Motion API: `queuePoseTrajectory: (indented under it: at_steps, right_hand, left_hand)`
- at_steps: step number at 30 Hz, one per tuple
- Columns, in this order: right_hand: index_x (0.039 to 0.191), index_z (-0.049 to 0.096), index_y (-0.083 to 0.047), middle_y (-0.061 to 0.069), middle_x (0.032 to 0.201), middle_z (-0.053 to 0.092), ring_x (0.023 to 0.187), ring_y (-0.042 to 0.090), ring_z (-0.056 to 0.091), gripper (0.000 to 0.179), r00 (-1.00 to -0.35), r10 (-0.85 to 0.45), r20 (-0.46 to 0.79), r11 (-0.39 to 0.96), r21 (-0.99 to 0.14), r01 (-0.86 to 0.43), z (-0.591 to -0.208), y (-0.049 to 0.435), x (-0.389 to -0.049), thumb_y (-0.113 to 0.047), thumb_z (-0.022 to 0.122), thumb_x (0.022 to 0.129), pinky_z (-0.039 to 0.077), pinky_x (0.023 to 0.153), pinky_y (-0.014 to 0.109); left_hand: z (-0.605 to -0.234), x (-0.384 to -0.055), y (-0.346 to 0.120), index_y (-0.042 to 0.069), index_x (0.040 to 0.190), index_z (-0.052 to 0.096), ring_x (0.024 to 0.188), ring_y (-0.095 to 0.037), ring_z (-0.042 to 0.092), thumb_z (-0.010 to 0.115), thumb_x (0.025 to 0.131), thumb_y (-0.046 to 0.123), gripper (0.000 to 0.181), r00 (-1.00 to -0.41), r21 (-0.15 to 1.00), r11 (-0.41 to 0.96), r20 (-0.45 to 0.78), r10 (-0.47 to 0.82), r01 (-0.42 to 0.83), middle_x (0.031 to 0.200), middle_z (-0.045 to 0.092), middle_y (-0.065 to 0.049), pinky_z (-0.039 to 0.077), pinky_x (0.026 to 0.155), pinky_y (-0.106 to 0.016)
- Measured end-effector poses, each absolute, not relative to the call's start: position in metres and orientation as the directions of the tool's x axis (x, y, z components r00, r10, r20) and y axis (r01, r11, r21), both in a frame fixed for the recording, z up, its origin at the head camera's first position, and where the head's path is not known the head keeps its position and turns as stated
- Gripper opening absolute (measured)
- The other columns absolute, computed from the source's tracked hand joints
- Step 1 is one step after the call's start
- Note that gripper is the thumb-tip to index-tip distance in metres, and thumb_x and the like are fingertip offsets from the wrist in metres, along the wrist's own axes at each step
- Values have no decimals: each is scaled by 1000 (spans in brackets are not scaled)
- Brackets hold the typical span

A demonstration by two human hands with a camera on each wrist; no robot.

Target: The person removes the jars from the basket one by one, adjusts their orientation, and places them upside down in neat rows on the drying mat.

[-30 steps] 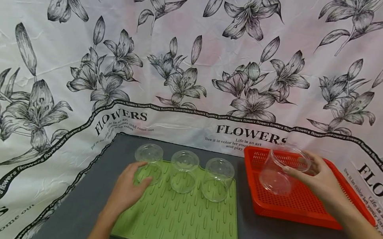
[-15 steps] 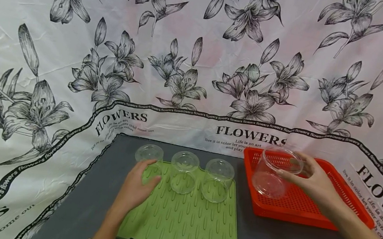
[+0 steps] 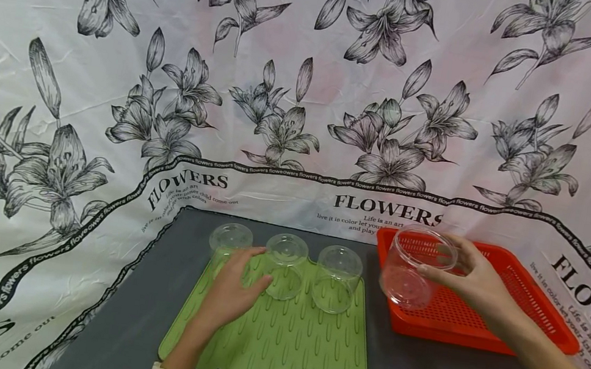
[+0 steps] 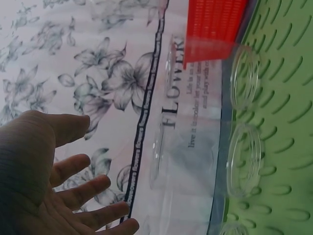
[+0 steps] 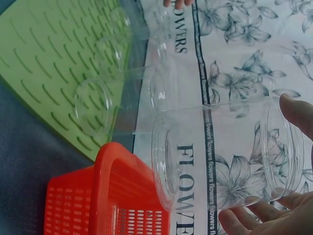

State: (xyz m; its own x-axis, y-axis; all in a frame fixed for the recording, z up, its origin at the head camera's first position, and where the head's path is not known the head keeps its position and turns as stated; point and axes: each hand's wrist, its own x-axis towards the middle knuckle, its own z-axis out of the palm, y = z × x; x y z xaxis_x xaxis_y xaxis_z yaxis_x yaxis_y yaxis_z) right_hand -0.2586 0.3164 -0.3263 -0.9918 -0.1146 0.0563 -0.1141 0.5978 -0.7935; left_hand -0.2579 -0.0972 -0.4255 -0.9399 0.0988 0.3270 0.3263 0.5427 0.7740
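Observation:
A clear, round cup point(image 3: 406, 281) is in my right hand point(image 3: 477, 284), its wide rim up and its base lower. My thumb and fingers grip that cup by the rim, seen close in the right wrist view. The cup overlaps the left end of the red basket point(image 3: 456, 336). Three more clear cups stand in a row along the back of the green mat point(image 3: 307, 358): a left cup point(image 3: 230, 238), a middle cup point(image 3: 284, 272) and a right cup point(image 3: 337, 282). My left hand point(image 3: 232, 294), fingers spread and holding nothing, hovers in front of the left and middle cups.
The ribbed mat lies on a dark grey tabletop point(image 3: 105, 333), with the perforated basket to its right. Behind the table hangs a white cloth point(image 3: 272, 194) with printed flowers and lettering. Grey tabletop shows between the mat and the basket.
My right hand has moved left with the cup, from over the basket to its left end. My left hand has moved right, from the left cup towards the middle cup.

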Motion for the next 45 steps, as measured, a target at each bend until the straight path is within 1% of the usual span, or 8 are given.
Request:
queuePoseTrajectory:
  at_steps: [8, 11, 14, 17, 23, 27, 38, 45]
  right_hand:
    - [164, 16, -18, 23, 162, 34, 145, 49, 34, 92, -988, -141, 65, 590, -796, -136, -326, 308, -256, -41, 71, 95, 42, 102, 75]
    - [164, 18, -19, 19, 163, 33, 146, 46, 34, 90, -986, -155, 68, 575, -805, -146, -326, 304, -255, -39, 72, 95, 42, 102, 73]
    - [163, 20, -19, 17, 162, 36, 143, 43, 38, 88, -983, -169, 78, 572, -804, -162, -327, 300, -253, -38, 72, 95, 47, 99, 67]
    - [162, 23, -18, 15, 159, 40, 138, 40, 45, 87, -979, -183, 93, 580, -793, -184, -328, 294, -251, -38, 73, 94, 51, 95, 54]
    - [160, 27, -17, 18, 155, 46, 127, 39, 59, 84, -969, -221, 110, 555, -803, -218, -331, 284, -248, -34, 75, 93, 56, 93, 49]
    - [159, 30, -15, 18, 151, 51, 117, 36, 66, 83, -961, -248, 120, 534, -810, -240, -334, 276, -246, -31, 77, 92, 55, 88, 38]
    - [157, 34, -15, 18, 154, 48, 126, 42, 58, 87, -947, -291, 137, 496, -824, -272, -343, 258, -244, -26, 83, 86, 55, 86, 39]
    - [154, 39, -21, 14, 155, 48, 133, 42, 54, 82, -933, -330, 144, 490, -819, -300, -347, 250, -243, -28, 84, 85, 55, 88, 42]
  left_hand:
    - [-422, -258, -80, 22, 148, 52, 144, -37, 44, 71, 96, 30, 56, -923, 757, 532, 352, 158, 380, 154, 49, -9, 42, 110, -66]
    - [-420, -258, -75, 23, 148, 52, 145, -38, 43, 71, 96, 29, 55, -917, 758, 518, 358, 177, 396, 155, 49, -9, 41, 111, -67]
    - [-419, -257, -71, 24, 148, 52, 147, -38, 40, 71, 97, 30, 55, -912, 760, 506, 358, 198, 408, 157, 47, -9, 38, 112, -68]
    - [-418, -257, -67, 24, 148, 51, 148, -38, 39, 70, 96, 33, 56, -911, 764, 496, 351, 215, 411, 158, 47, -8, 37, 114, -68]
    - [-409, -255, -60, 26, 151, 48, 149, -36, 39, 73, 94, 37, 63, -923, 793, 476, 300, 239, 381, 159, 45, -5, 36, 114, -69]
    - [-403, -255, -56, 27, 151, 47, 148, -35, 40, 76, 90, 41, 68, -924, 801, 468, 281, 259, 374, 159, 45, -4, 36, 113, -70]
    - [-389, -260, -45, 32, 154, 43, 148, -31, 40, 79, 86, 48, 79, -892, 803, 424, 273, 360, 418, 160, 43, 0, 37, 115, -65]
    - [-380, -261, -37, 38, 155, 39, 145, -32, 44, 84, 81, 48, 87, -878, 803, 427, 231, 420, 416, 162, 41, 1, 42, 111, -63]
